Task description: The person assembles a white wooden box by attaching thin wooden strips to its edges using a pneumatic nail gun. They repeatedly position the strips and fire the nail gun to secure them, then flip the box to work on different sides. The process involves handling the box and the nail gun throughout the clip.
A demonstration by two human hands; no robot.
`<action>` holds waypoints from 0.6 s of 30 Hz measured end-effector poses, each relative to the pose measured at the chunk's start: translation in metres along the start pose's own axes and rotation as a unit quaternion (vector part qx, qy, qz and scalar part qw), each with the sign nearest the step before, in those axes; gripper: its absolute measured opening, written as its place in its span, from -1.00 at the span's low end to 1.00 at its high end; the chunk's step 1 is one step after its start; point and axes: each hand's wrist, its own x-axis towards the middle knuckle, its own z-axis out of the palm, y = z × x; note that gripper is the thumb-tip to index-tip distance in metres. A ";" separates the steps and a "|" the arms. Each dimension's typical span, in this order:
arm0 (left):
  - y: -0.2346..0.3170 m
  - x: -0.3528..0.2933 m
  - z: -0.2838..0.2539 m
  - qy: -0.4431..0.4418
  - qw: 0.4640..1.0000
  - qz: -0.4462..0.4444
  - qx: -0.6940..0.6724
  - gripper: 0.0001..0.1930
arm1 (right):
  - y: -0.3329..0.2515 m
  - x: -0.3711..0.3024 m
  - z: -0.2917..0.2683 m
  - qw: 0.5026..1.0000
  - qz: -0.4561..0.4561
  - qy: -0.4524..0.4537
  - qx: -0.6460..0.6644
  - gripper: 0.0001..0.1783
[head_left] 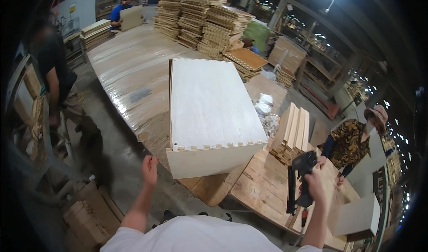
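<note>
A pale wooden drawer box with dovetail joints along its near edge rests on the wrapped table in front of me. My left hand hovers just off the box's near left corner, its fingers curled in; whatever they hold, if anything, cannot be made out. On the right, my right hand grips a black pneumatic nail gun by its handle, above the wooden workbench. From the gun's lower end hangs an air hose with an orange fitting. The gun is apart from the box.
Upright wooden boards stand on the workbench beyond the gun. A person in a patterned top stands at its right side, near a white box. Tall panel stacks fill the far table. Another person stands left; cardboard lies lower left.
</note>
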 end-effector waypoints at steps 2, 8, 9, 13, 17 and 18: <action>0.011 0.021 0.003 -0.025 0.997 -0.007 0.069 -0.79 | 0.068 0.023 0.019 0.992 0.000 0.069 -0.106 -0.76; 0.008 0.110 0.028 -0.017 0.995 0.008 0.099 -0.75 | 0.142 0.047 0.074 0.922 -0.039 0.097 -0.373 -0.50; 0.004 0.127 0.030 -0.030 0.993 0.010 0.117 -0.74 | 0.148 0.045 0.083 0.917 -0.029 0.113 -0.381 -0.46; -0.029 0.204 0.037 -0.024 0.994 0.002 0.111 -0.75 | 0.146 0.042 0.131 0.913 0.005 0.134 -0.385 -0.38; -0.054 0.270 0.077 -0.038 0.998 -0.003 0.050 -0.74 | 0.134 0.036 0.166 0.907 -0.033 0.192 -0.373 -0.43; -0.056 0.287 0.077 -0.047 0.999 0.001 0.004 -0.73 | 0.126 0.040 0.176 0.906 -0.082 0.212 -0.358 -0.45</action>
